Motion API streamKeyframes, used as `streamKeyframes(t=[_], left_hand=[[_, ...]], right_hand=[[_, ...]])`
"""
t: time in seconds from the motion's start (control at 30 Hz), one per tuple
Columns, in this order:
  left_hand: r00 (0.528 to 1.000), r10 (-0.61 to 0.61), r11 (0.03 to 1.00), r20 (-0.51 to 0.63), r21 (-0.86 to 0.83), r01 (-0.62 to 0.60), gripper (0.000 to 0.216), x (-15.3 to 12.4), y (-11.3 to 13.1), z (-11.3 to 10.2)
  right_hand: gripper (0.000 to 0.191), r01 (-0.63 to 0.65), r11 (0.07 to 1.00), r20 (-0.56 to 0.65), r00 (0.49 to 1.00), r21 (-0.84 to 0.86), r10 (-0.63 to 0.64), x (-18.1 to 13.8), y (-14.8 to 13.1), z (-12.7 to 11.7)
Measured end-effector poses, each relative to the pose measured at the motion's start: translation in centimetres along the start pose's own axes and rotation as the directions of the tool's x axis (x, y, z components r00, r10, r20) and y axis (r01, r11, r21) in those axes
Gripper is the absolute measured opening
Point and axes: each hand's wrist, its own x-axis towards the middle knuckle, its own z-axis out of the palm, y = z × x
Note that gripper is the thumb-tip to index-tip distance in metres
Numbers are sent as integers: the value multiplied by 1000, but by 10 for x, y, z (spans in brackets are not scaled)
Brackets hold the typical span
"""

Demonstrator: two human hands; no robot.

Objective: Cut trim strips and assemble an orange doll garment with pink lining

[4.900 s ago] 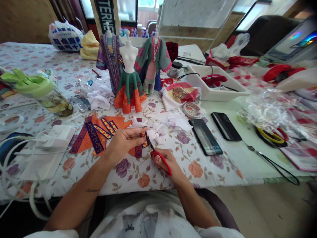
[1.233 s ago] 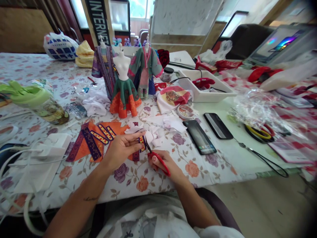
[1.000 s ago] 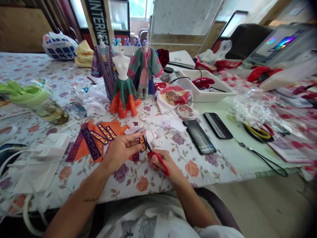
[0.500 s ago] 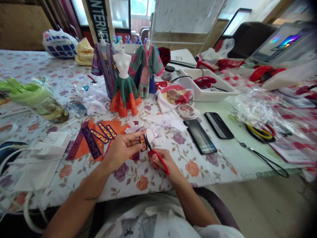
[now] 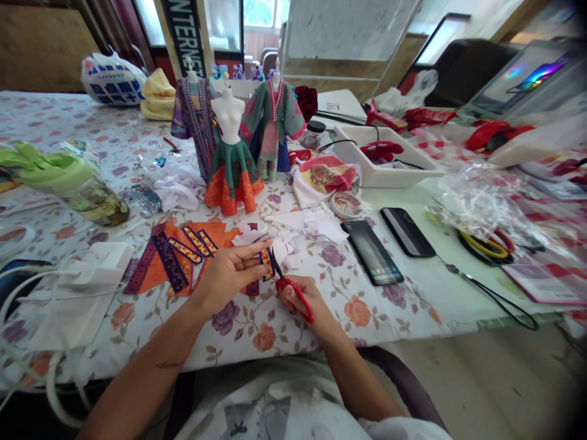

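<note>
My left hand (image 5: pixel 229 269) pinches a short strip of patterned ribbon (image 5: pixel 266 263), yellow and red with dark edges. In my right hand (image 5: pixel 302 296) is a pair of scissors (image 5: pixel 293 293) with red handles and dark blades. The blades lie along the right edge of the strip, close to my left fingertips; whether they are cutting I cannot tell. Left of my left hand, several ribbon pieces (image 5: pixel 196 242) and a purple strip (image 5: pixel 169 260) lie over orange fabric (image 5: pixel 151 275). White paper scraps (image 5: pixel 287 244) are just beyond the scissors.
Small dress forms stand behind, the nearest in a green and orange skirt (image 5: pixel 233 177). On the right lie two phones, one with a lit screen (image 5: pixel 372 252), and a white tray (image 5: pixel 389 176). A power strip (image 5: pixel 77 305) and a green-topped bottle (image 5: pixel 92 195) are left.
The view has shifted very slightly. Both hands, the ribbon strip and the scissors hold nearly the same position.
</note>
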Motion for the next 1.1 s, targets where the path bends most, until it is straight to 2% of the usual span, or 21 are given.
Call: streamKeyframes(t=[0.27, 0.4, 0.5, 0.67, 0.8, 1.1], left_hand=[[1000, -10, 1000, -12, 25, 10, 52, 1, -2, -1], [998, -17, 999, -59, 38, 20, 44, 2, 1, -2], [995, -7, 1000, -102, -15, 5, 38, 3, 4, -2], [989, 16, 999, -144, -26, -20, 40, 4, 4, -2], [994, 21, 999, -111, -25, -24, 42, 4, 4, -4], [996, -69, 998, -64, -12, 68, 47, 1, 13, -9]], right_hand=[[60, -48, 999, -11, 999, 20, 48, -1, 2, 0], [58, -66, 998, -13, 998, 13, 67, -2, 1, 1], [58, -70, 997, -23, 997, -36, 69, -3, 3, 2], [58, -74, 991, -32, 997, -107, 71, -3, 8, 2], [56, -88, 992, -17, 996, -95, 87, -4, 8, 1], [58, -127, 990, 93, 987, -57, 132, -5, 1, -4]])
